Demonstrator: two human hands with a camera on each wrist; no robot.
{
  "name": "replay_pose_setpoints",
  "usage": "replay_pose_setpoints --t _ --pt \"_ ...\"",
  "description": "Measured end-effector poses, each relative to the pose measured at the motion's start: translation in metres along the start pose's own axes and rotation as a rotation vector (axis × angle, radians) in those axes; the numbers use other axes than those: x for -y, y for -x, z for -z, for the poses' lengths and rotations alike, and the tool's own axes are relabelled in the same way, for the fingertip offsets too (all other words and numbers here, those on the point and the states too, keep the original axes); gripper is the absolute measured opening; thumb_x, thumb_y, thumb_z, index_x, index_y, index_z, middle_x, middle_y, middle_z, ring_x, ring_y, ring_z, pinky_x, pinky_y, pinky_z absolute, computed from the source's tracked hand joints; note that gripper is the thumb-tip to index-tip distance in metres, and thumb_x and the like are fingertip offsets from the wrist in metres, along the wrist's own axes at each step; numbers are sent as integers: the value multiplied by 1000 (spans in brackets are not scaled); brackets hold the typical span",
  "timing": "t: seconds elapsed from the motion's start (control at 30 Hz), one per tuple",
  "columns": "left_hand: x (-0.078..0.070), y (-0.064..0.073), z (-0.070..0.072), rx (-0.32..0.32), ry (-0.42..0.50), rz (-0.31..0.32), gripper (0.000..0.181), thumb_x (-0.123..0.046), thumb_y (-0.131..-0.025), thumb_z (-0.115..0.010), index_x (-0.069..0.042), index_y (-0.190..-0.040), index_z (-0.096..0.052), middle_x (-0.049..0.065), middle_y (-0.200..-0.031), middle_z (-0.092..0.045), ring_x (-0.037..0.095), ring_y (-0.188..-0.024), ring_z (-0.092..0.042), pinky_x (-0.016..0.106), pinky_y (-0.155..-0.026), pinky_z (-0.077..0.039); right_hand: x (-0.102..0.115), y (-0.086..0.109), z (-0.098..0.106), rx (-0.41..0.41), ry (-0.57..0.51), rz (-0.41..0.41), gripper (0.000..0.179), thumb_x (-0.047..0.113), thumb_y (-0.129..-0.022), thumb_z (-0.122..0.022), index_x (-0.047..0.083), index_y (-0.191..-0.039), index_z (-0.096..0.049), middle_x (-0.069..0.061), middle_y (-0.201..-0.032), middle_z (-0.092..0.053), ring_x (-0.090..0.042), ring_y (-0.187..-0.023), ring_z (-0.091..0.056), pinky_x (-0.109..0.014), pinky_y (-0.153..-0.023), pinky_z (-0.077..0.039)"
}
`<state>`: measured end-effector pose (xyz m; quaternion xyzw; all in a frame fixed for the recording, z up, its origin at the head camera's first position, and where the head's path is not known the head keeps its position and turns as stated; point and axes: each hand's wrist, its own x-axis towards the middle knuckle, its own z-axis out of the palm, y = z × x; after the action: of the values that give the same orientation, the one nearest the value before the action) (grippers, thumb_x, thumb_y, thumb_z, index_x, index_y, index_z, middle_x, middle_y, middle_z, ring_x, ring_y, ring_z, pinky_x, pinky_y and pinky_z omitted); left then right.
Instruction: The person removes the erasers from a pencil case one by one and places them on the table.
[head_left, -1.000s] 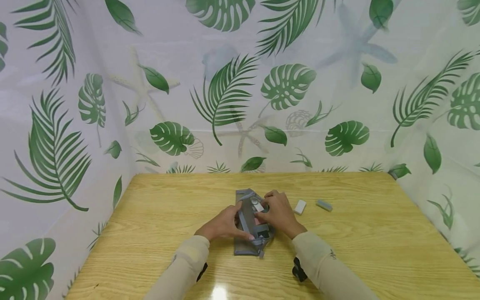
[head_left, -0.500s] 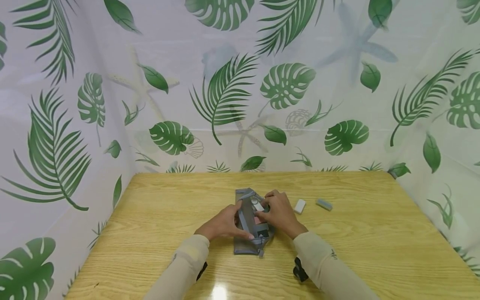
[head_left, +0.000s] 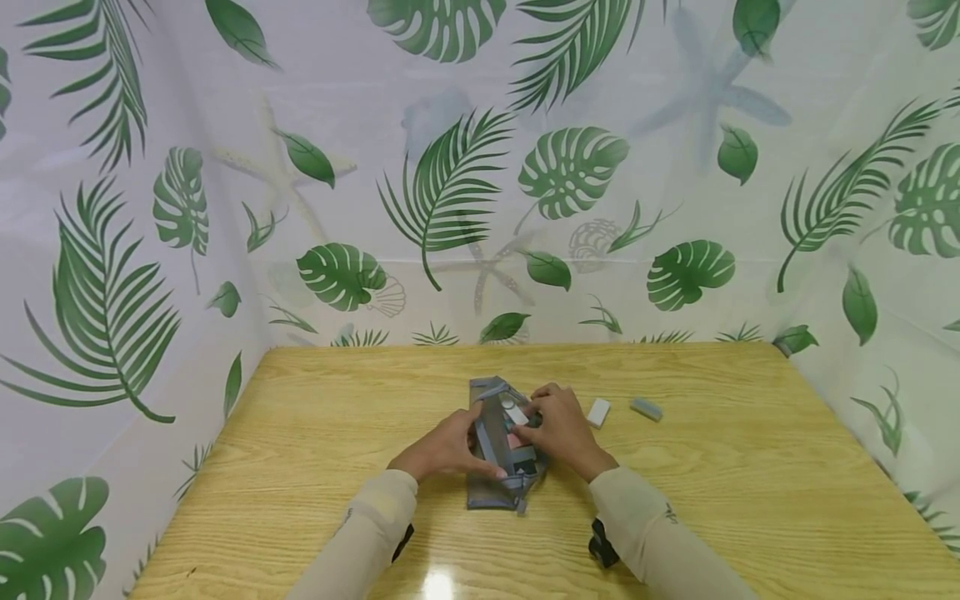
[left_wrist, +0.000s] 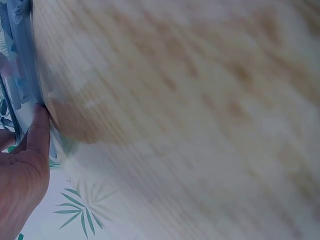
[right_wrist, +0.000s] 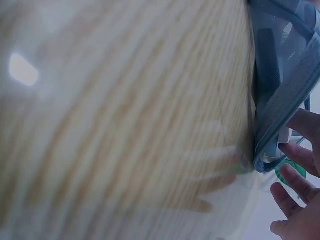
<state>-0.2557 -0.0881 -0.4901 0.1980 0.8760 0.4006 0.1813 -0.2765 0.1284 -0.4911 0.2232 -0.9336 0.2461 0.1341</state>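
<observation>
A grey-blue see-through zip pouch lies on the table with its mouth spread. My left hand grips its left side, thumb at the near end and fingers toward the far end. From the right, my right hand reaches into the mouth. Its thumb and fingertips pinch a small white block there. Part of that white block shows between the fingers at the zipper edge in the right wrist view. Inside the pouch, a pink piece and a black piece are visible.
On the wooden table, right of the pouch, lie a white rectangular block and a grey-blue block. A leaf-patterned curtain rises behind the table's far edge and along both sides.
</observation>
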Motion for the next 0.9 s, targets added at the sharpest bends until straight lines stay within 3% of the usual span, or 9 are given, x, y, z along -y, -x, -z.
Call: replay_pose_setpoints --t 0.6,0.9 --pt "-1 2 1 -4 -9 0 119 -48 -69 -81 -3 -152 -7 14 -137 -42 19 -118 -49 35 -97 -43 -2 2 0 -18 19 16 26 26 -68 -86 4 -76 -74 -12 -96 -65 -26 -95 -56 -47 -88 -39" --pt "-3 3 0 1 18 -12 119 -45 -70 -81 -1 -151 -6 12 -134 -45 20 -118 -50 36 -98 -42 -5 5 1 -9 17 -22 24 25 -68 -86 5 -74 -74 -12 -99 -64 -28 -95 -54 -45 -88 -40"
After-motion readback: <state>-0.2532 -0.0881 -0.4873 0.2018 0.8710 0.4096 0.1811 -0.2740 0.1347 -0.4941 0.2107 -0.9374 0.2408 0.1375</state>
